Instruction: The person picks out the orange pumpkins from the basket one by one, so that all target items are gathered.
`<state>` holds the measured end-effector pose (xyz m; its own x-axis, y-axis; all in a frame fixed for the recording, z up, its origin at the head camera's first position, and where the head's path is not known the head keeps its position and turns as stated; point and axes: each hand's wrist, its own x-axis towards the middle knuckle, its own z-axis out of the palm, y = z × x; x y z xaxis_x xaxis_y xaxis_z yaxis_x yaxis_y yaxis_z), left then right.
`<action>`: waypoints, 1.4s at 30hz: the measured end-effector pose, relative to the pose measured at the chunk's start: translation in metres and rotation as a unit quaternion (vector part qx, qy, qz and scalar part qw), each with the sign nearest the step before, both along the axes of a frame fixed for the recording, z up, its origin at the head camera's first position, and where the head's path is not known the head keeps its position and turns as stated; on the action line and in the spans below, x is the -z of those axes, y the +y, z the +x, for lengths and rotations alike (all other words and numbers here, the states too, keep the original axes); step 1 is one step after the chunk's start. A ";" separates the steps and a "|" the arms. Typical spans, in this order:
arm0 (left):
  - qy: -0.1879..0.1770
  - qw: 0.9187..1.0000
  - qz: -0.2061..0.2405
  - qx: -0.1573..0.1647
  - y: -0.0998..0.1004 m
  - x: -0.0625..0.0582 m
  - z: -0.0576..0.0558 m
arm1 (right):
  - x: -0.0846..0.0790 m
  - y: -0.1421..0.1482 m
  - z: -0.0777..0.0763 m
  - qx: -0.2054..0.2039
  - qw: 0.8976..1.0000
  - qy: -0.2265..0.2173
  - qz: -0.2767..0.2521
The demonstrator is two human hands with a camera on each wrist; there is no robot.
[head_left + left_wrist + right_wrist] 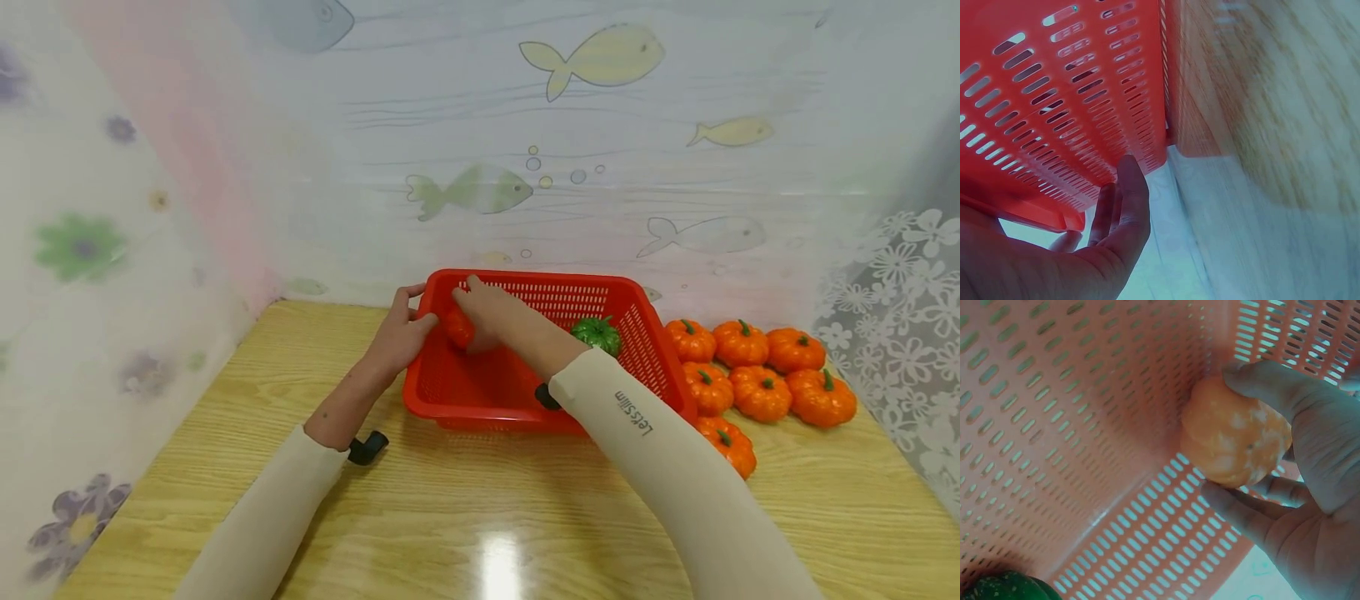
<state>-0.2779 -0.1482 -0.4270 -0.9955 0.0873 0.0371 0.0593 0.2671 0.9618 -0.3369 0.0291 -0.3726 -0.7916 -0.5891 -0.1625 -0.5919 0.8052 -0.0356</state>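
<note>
In the head view a red plastic basket (480, 414) with slotted walls stands on the wooden table. My right hand (487, 312) reaches into its left end and grips a small orange pumpkin (459, 328). The right wrist view shows thumb and fingers around this pumpkin (1232, 434), close to the basket's corner. My left hand (405, 333) holds the basket's left rim, thumb over the edge; in the left wrist view its fingers (1132, 194) lie along the outer slotted wall (1079, 81). A green pumpkin (597, 334) sits inside the basket, toward the right.
Several orange pumpkins (760, 393) are grouped on the table right of the basket, the nearest one (727, 446) close to its right front corner. A patterned wall covering (465, 125) rises right behind the basket. Bare wooden table (450, 517) lies in front.
</note>
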 end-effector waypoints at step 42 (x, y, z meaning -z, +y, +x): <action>-0.005 1.000 0.008 -0.008 0.003 -0.002 0.001 | -0.057 0.093 0.056 -0.002 0.986 -0.010 -0.165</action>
<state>-0.2772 -0.1454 -0.4251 -0.9970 0.0717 0.0283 0.0456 0.2522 0.9666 -0.2807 0.1225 -0.3154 -0.7877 -0.6157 0.0230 -0.5915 0.7453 -0.3078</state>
